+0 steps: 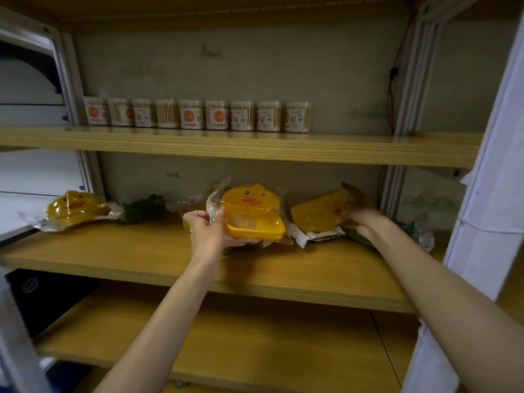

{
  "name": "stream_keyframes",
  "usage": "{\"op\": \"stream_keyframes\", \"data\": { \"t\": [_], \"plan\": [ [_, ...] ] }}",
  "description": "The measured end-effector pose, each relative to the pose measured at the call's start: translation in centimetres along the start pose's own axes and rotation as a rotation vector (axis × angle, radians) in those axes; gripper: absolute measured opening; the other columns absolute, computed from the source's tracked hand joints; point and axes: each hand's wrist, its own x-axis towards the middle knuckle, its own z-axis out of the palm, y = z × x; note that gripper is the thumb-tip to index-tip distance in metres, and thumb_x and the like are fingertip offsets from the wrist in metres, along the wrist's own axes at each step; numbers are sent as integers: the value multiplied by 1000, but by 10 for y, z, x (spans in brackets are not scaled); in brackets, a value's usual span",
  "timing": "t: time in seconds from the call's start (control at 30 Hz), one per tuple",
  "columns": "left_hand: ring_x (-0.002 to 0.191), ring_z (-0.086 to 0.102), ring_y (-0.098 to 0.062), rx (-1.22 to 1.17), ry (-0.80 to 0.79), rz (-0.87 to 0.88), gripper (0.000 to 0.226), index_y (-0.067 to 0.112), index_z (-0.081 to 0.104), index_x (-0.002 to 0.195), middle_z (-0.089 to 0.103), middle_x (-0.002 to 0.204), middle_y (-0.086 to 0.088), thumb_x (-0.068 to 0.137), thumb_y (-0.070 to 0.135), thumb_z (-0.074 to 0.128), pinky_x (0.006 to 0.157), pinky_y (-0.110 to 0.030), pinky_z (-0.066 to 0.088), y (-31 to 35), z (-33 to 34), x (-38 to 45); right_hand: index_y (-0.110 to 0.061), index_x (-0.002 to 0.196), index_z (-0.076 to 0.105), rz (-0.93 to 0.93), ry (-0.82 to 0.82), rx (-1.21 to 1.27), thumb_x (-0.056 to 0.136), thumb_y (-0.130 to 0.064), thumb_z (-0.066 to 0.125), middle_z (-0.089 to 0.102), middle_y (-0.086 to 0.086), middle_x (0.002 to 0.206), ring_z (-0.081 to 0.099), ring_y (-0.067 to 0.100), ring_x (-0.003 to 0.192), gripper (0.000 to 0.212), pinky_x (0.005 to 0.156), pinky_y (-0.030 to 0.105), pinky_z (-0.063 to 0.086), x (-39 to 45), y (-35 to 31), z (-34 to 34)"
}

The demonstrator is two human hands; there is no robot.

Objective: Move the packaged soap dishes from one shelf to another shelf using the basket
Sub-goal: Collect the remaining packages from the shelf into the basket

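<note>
On the middle wooden shelf [158, 259] my left hand [205, 229] grips a yellow duck-faced soap dish [251, 214] in clear plastic wrap, held upright by its left edge and underside. My right hand [360, 215] holds a second yellow packaged soap dish [317, 215], which is tilted with its back toward me. A third yellow duck soap dish [75, 208] lies at the shelf's far left. Two dark green packaged soap dishes sit further back, one [144, 208] left of centre and another [408, 228] under my right forearm. No basket is in view.
The upper shelf [255, 146] carries a row of several cotton-swab tubs [192, 114]. A bare lower shelf [241, 344] lies below. White metal uprights [408, 89] frame the unit, a red cable [392, 89] hangs at the back right, and a dark box [48, 296] sits at lower left.
</note>
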Motion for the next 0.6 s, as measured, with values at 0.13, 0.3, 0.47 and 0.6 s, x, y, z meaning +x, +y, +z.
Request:
{"op": "stream_keyframes", "data": {
  "t": [0.13,0.3,0.47,0.6],
  "plan": [
    [96,63,-22,-4,-26,-14,30,22,33,123,42,129,-9,103,21,55,67,-47,64,-1,0,-1,-28,137,57,-120,48,-97,98,-1,56,54,-4,127,56,19,113,47,93,36,54,-9,-6,5],
    [100,67,-30,-26,-83,-42,33,23,32,123,46,128,-10,102,18,57,64,-42,63,-4,-3,-1,-18,112,64,36,74,216,101,-7,48,64,14,120,62,30,104,22,97,48,53,-10,-9,1],
    [106,65,-33,-84,-106,-81,36,25,31,123,45,129,-11,101,15,58,62,-43,63,-3,-3,-2,-16,111,65,-18,10,438,102,-27,55,68,12,110,64,33,106,18,92,48,54,-26,-20,0],
    [107,63,-33,-116,-91,-95,39,23,31,127,41,131,-11,101,12,58,68,-48,63,-1,-2,1,-12,131,57,-65,47,489,79,-13,76,65,14,122,64,34,111,55,92,50,54,-39,-29,-1]
  ]
}}
